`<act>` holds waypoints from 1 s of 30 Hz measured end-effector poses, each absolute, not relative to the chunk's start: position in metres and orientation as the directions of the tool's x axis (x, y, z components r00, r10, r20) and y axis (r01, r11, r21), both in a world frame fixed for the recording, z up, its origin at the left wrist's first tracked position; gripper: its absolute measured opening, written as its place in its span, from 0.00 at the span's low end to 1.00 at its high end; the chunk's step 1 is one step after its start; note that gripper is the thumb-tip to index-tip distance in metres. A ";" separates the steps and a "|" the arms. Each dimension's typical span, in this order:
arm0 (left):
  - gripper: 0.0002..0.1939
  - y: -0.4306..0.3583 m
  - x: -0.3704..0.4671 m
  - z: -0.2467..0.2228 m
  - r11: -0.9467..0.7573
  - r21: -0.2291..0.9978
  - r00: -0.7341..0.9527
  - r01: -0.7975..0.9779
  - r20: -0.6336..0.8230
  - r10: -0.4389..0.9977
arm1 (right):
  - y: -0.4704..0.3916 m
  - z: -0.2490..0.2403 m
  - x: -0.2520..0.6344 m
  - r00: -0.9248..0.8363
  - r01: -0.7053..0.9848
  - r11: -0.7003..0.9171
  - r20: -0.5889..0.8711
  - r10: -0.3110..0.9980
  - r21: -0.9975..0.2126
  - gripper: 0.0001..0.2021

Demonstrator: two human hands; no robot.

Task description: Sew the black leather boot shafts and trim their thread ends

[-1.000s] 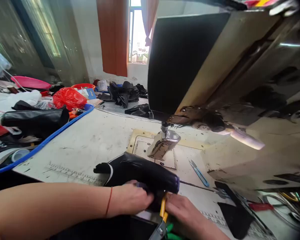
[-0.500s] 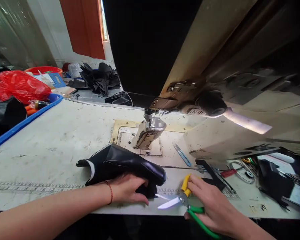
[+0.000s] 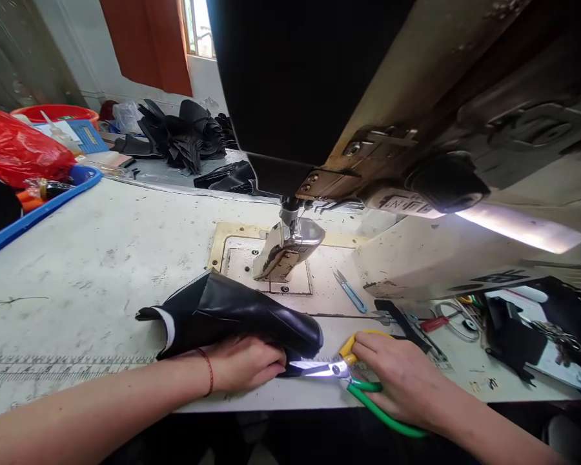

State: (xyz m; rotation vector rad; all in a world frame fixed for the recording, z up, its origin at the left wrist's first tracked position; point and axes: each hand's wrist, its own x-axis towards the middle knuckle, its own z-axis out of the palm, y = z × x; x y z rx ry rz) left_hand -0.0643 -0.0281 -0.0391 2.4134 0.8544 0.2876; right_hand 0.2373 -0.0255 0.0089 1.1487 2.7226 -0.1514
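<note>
Folded black leather (image 3: 256, 310) with a pale edge at its left end lies on the white sewing table (image 3: 126, 245). My left hand (image 3: 249, 365) is closed on its near edge, thumb against the fingers. In my right hand (image 3: 392, 368) are scissors (image 3: 339, 369) with one yellow and one green handle. Their blades point left and meet the dark edge of the leather beside my left fingertips. Whether the blades have cut into it I cannot tell. Behind the leather stands the sewing machine's post (image 3: 290, 248), under the needle.
The machine head (image 3: 310, 84) hangs over the table. Blue thread snips (image 3: 350, 292) and a red-handled tool (image 3: 434, 323) lie to the right. A blue tray (image 3: 84, 184) with a red bag (image 3: 22, 148) is at left. Black pieces (image 3: 184, 135) are heaped behind.
The scissors have moved left to the leather's edge and their blades have come closer together. My left thumb has closed against the fingers. The camera view has shifted slightly.
</note>
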 end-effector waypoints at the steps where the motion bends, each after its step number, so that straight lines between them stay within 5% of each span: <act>1: 0.08 -0.028 -0.064 -0.039 -0.650 0.557 0.775 0.517 0.018 0.632 | -0.025 0.007 0.240 -0.714 0.690 0.724 -0.163 0.681 0.007 0.01; 6: 0.09 -0.028 -0.066 -0.039 -0.677 0.531 0.774 0.510 0.060 0.630 | -0.024 -0.001 0.245 -0.812 0.581 0.808 -0.011 0.584 0.097 0.06; 11: 0.10 -0.028 -0.066 -0.040 -0.625 0.559 0.766 0.546 -0.029 0.643 | -0.027 0.003 0.222 -0.761 0.643 0.758 -0.013 0.648 0.108 0.03; 18: 0.14 -0.023 -0.067 -0.043 -0.400 0.789 0.742 0.466 -0.103 0.662 | -0.024 0.012 0.213 -0.780 0.623 0.776 -0.007 0.626 0.098 0.12; 30: 0.13 -0.013 -0.067 -0.036 -0.150 0.925 0.681 0.349 -0.141 0.718 | -0.022 0.005 0.205 -0.781 0.621 0.768 0.041 0.623 0.157 0.12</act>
